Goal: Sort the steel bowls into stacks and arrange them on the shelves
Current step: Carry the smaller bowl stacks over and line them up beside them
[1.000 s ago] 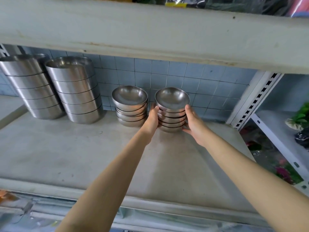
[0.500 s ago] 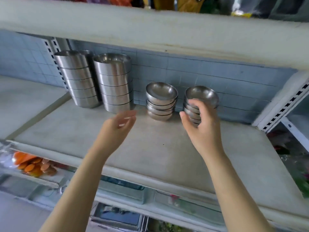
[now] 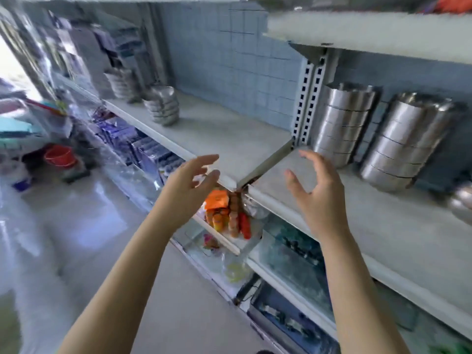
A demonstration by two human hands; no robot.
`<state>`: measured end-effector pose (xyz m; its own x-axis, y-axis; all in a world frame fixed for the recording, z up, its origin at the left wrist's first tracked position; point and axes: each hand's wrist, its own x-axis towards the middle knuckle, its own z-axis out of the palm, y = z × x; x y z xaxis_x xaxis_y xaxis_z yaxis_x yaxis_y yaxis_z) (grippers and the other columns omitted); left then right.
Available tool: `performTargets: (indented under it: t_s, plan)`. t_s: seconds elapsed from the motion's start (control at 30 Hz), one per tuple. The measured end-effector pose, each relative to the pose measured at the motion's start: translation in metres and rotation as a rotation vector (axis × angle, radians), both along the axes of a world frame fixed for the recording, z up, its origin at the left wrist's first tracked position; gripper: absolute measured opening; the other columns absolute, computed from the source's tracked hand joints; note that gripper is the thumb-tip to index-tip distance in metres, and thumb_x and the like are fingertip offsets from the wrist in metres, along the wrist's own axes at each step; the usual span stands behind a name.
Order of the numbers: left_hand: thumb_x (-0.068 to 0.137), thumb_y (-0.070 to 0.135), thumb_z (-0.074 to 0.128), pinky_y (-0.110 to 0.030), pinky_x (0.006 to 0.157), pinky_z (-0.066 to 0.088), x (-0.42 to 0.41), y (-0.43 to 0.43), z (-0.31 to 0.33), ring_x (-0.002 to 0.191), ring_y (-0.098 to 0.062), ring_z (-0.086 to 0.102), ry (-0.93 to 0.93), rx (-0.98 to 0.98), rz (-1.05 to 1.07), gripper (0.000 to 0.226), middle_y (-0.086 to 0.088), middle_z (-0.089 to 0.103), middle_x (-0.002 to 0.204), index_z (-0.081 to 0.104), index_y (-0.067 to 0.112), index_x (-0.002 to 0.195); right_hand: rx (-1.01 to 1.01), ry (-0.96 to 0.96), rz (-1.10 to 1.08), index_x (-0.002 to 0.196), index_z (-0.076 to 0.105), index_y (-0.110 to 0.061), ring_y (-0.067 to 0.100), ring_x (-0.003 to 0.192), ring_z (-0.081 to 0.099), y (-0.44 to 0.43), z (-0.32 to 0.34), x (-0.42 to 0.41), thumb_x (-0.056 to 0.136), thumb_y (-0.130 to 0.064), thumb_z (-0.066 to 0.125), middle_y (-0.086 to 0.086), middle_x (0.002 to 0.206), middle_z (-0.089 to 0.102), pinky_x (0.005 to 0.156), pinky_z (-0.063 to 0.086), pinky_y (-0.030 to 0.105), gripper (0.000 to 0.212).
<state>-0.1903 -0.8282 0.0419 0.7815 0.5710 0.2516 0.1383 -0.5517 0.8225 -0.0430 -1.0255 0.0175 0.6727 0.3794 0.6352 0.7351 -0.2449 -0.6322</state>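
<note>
Two tall stacks of large steel bowls stand on the right shelf (image 3: 383,226), one (image 3: 342,123) beside the upright, the other (image 3: 406,139) further right. A small steel bowl (image 3: 462,200) shows blurred at the right edge. On the left shelf (image 3: 229,139) a stack of small steel bowls (image 3: 162,104) stands far off, with another stack (image 3: 122,83) behind it. My left hand (image 3: 190,185) and my right hand (image 3: 316,190) hover in front of the shelf edge, fingers spread, holding nothing.
A slotted white upright (image 3: 306,98) divides the two shelves. An upper shelf board (image 3: 370,31) overhangs the right one. Lower shelves hold orange packets (image 3: 217,200) and bottles. A red bucket (image 3: 60,155) sits on the shiny floor at left.
Both hands let go of the right small-bowl stack and drew back from it. My view swung left, so the tall stacks now sit at the right and a further shelf section shows.
</note>
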Motion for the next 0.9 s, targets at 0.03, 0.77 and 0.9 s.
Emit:
performTargets:
  t_s: [0.03,0.77,0.9]
  plan:
    - [0.098,0.028,0.058,-0.023,0.094,0.049,-0.005,0.021,0.001,0.115,-0.005,0.059,-0.006,0.009,0.031,0.032,0.010,0.064,0.125,0.059,0.038,0.129,-0.001,0.008,0.031,0.131,0.058,-0.011,-0.002,0.120,0.045,0.023,0.001,-0.002,0.091,-0.048,0.054,-0.006,0.128,0.058,0.106,0.034,0.017,0.054]
    - [0.101,0.030,0.054,-0.016,0.092,0.043,0.044,0.518,-0.006,0.123,-0.004,0.056,-0.157,-0.157,0.332,0.041,0.014,0.057,0.136,0.049,0.029,0.142,0.158,0.380,0.538,0.128,0.054,-0.031,0.009,0.129,0.051,0.609,0.037,0.071,0.094,-0.040,0.054,-0.009,0.137,0.055,0.102,0.043,0.022,0.035]
    - [0.101,0.034,0.053,-0.010,0.085,0.042,0.079,0.622,-0.026,0.127,-0.006,0.053,-0.153,-0.249,0.262,0.046,0.013,0.050,0.144,0.044,0.031,0.145,0.253,0.524,0.494,0.130,0.049,-0.035,0.003,0.132,0.049,0.713,0.015,0.086,0.086,-0.054,0.053,-0.005,0.142,0.053,0.115,0.038,0.042,0.047]
